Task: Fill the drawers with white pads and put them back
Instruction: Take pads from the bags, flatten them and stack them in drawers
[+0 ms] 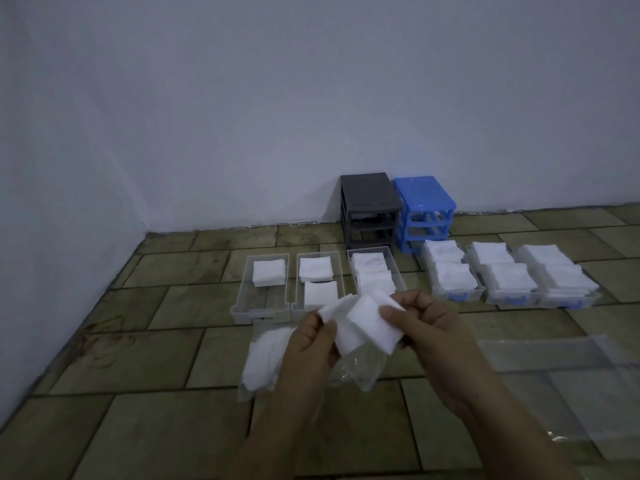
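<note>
I see both hands raised over the tiled floor [145, 368], sharing a small stack of white pads [367, 323]: the left hand [311, 344] curls its fingers and thumb round the stack's left edge, and the right hand [426, 323] pinches the right side, thumb on top. Below them lie a clear plastic bag [360, 370] and a bag still holding pads [266, 355]. Beyond the hands, three clear drawers sit side by side: the left drawer [242, 299] holds one pile, the middle drawer [300, 299] two, the right drawer [398, 268] is fuller. Further right stand three blue-handled drawers [509, 299] heaped with pads. By the wall, a grey frame [369, 192] and a blue frame [424, 192] stand touching, with open slots.
</note>
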